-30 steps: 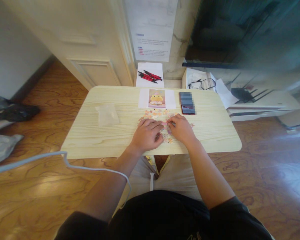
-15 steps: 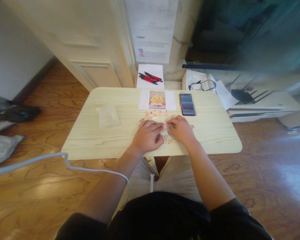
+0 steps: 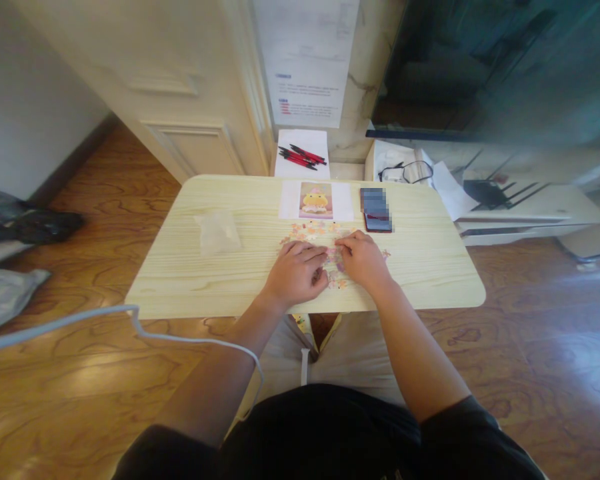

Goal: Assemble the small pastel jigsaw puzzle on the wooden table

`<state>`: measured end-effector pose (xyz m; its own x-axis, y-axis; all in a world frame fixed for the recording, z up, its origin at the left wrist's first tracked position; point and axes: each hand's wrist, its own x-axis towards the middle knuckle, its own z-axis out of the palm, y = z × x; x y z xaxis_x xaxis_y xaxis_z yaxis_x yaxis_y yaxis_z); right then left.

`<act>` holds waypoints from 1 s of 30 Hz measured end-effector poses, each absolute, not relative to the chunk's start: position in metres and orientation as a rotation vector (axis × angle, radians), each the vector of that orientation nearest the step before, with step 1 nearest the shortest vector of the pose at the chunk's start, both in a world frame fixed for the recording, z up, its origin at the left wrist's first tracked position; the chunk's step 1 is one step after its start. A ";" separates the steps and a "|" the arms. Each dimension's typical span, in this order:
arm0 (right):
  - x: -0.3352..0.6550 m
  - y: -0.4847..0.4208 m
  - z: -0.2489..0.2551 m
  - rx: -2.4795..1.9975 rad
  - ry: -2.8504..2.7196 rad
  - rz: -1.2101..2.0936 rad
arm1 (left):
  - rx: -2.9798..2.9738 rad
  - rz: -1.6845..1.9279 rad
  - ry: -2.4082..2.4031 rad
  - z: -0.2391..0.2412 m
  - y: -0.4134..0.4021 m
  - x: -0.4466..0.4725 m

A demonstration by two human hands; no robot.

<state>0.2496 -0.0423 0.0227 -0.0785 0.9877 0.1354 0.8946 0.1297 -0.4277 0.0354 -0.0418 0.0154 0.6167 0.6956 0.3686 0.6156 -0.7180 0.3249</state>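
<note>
Small jigsaw puzzle pieces (image 3: 314,229), mostly orange and pink, lie scattered on the pale wood-grain table (image 3: 170,267). My left hand (image 3: 296,272) rests at their left side, fingers stretched forward with the thumb apart, its fingertips touching pinkish pieces near the middle. From the right, my right hand (image 3: 364,259) pinches thumb and forefinger together on a small puzzle piece, which is largely hidden by the fingers. More pieces lie between and under both hands. Just beyond them is a printed picture (image 3: 316,200) of a yellow plush figure on a white sheet.
A phone (image 3: 377,210) lies at the back right of the table, and a translucent plastic bag (image 3: 219,233) at the left. Red and black pens (image 3: 301,157) rest on a white surface behind. A pale cable (image 3: 190,339) crosses in front of my left forearm.
My right fingertips have shifted slightly to the right among the pieces. The left hand keeps its place, and the whole view has moved a little.
</note>
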 end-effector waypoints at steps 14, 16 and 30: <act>0.251 -0.043 0.021 -1.791 -2.019 0.358 | 2.659 0.722 1.113 0.015 -0.041 0.036; 0.251 -0.043 0.021 -1.788 -2.022 0.363 | 2.655 0.713 1.111 0.015 -0.041 0.036; 0.255 -0.043 0.018 -1.730 -1.996 0.398 | 2.642 0.738 1.154 0.016 -0.042 0.035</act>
